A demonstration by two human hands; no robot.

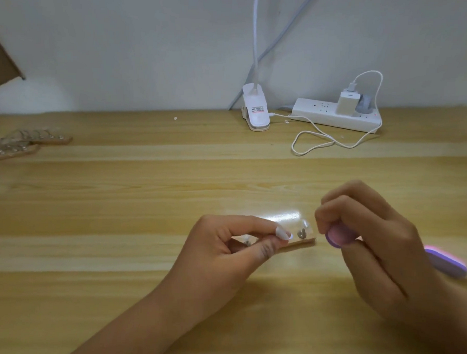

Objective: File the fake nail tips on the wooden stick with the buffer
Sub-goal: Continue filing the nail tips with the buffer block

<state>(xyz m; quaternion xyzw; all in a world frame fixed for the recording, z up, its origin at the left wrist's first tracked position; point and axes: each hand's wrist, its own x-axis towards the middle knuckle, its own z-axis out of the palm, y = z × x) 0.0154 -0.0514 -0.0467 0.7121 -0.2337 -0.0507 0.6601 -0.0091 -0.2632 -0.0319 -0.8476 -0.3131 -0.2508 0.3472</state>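
My left hand (223, 246) pinches a wooden stick (303, 242) between thumb and forefinger, just above the table. Clear fake nail tips (302, 229) stand along the stick; the ones near my fingers are partly hidden. My right hand (372, 246) grips a purple buffer (337, 236) with curled fingers. The buffer's rounded front end sits just right of the stick's free end, close to the last nail tip. Its rear end (447, 262) sticks out past my right wrist.
More wooden sticks with nail tips (20, 141) lie at the far left of the wooden table (144, 199). A white clip lamp (254, 110), a power strip (338, 114) with charger and a looped white cable (315, 143) sit along the back wall.
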